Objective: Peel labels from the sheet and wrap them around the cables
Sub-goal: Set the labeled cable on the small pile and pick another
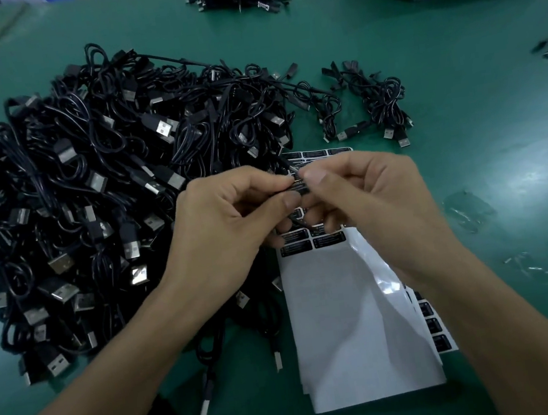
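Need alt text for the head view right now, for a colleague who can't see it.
The left hand and right hand together pinch a black label onto a thin black cable, above a partly peeled label sheet. A large pile of black USB cables lies to the left on the green table.

Black label (298, 185) pinched around thin cable (286, 166) (above white sheet (346, 302)).

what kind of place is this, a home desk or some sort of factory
Probably a factory assembly bench: a big heap of identical black USB cables on a green table, a label sheet, and the left hand and right hand pinching a label.
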`<state>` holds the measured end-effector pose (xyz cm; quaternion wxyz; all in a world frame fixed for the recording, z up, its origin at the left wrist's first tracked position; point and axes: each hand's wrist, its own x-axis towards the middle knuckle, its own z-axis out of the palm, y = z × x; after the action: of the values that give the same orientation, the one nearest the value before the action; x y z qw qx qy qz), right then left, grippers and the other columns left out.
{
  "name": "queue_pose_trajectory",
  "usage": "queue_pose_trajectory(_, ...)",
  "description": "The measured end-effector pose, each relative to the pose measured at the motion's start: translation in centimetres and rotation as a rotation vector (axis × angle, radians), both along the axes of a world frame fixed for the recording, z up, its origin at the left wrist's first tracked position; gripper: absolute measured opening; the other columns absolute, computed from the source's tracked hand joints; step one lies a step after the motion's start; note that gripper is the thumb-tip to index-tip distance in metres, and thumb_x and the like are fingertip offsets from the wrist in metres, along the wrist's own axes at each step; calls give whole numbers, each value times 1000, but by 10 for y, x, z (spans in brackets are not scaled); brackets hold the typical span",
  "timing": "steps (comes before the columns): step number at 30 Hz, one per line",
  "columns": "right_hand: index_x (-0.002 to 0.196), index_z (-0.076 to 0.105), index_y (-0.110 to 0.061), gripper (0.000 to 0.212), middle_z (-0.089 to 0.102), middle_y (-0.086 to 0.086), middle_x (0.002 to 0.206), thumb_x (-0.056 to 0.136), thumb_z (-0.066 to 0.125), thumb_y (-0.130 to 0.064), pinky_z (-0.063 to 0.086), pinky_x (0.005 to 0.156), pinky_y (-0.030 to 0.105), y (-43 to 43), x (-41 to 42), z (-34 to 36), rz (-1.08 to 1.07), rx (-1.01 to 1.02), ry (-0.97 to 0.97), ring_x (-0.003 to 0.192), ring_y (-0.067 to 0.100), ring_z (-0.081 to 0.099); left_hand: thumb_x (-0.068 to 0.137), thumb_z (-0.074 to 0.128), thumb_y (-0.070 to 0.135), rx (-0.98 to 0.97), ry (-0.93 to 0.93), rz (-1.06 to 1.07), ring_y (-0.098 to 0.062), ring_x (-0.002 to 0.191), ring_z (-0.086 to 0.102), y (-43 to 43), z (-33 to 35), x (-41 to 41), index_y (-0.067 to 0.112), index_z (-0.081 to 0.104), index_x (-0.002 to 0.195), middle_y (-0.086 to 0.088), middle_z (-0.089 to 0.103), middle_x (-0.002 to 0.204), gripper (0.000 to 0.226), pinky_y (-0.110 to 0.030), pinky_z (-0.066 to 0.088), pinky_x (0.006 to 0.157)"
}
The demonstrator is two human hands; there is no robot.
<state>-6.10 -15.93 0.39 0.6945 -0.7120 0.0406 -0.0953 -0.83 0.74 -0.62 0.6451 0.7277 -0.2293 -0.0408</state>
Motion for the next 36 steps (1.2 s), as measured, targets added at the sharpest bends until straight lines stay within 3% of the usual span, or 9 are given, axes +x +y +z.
queue_pose_trajectory(3, 88, 74, -16, 11, 75, 4, 73, 91, 71, -6, 51, 54, 18, 0, 1, -4, -5, -40, -9, 61, 11, 68, 85, 78, 12, 16, 27, -20, -19, 66, 73, 1, 2, 1, 24, 77, 86, -4, 75, 75, 12, -23, 57, 55)
queue_pose_trajectory(10, 98, 72, -16, 22, 75, 1, 75, 101, 55, -2, 51, 57, 17, 1, 3, -9, 14, -81, -19, 65, 11, 70, 84, 77, 11, 123, 162, 24, -17, 60, 71, 7, 12, 9, 18, 78, 77, -7, 73, 66, 10, -25, 59, 59)
queue_pose_trajectory(14, 111, 68, -13, 23, 75, 5, 79, 104, 48, -4, 51, 59, 20, 5, 2, -8, -8, 115, -4, 68, 14, 68, 84, 75, 3, 15, 252, 48, -14, 59, 71, 8, 18, 9, 12, 78, 79, -10, 74, 67, 10, -17, 55, 57)
queue_pose_trajectory(16, 109, 67, -11, 14, 74, 7, 78, 101, 56, -8, 50, 55, 21, 10, 0, -5, 6, 186, 67, 64, 15, 67, 84, 75, 3, -53, 273, 93, -13, 63, 72, 7, 19, 8, 9, 77, 83, -8, 75, 69, 7, -18, 56, 59)
queue_pose_trajectory(22, 80, 77, -21, 8, 69, -2, 58, 78, 85, -23, 39, 40, 14, 25, -9, 1, 82, -190, 139, 42, 5, 56, 82, 78, 16, -93, 198, 170, -2, 71, 69, 4, 26, 5, 22, 78, 81, 3, 76, 75, 7, -10, 50, 61)
queue_pose_trajectory(24, 83, 77, -22, 13, 72, -2, 63, 76, 87, -29, 46, 43, 18, 32, -13, 4, 142, -217, 160, 43, 8, 61, 81, 79, 18, -123, 205, 203, -5, 73, 69, 4, 27, 4, 24, 79, 76, 3, 77, 76, 7, -13, 50, 60)
queue_pose_trajectory(26, 83, 77, -21, 18, 73, -2, 68, 76, 85, -37, 52, 49, 24, 41, -14, 2, 196, -394, 151, 50, 8, 64, 82, 78, 17, -168, 220, 248, -9, 72, 71, 3, 26, 3, 24, 78, 74, 0, 77, 75, 10, -14, 51, 59)
queue_pose_trajectory(29, 74, 72, -19, 24, 68, -4, 65, 80, 78, -41, 47, 53, 24, 54, -17, -4, 204, -618, 88, 60, 9, 59, 85, 77, 13, -262, 260, 282, -16, 72, 75, 1, 26, 0, 19, 77, 79, -4, 76, 73, 9, -17, 53, 58)
queue_pose_trajectory(36, 68, 62, -13, 30, 59, -2, 58, 92, 63, -30, 38, 46, 24, 57, -18, -9, 104, -560, 22, 52, 14, 51, 88, 75, 11, -367, 272, 302, -21, 75, 76, 3, 25, 1, 13, 73, 95, -4, 76, 76, 7, -24, 58, 60)
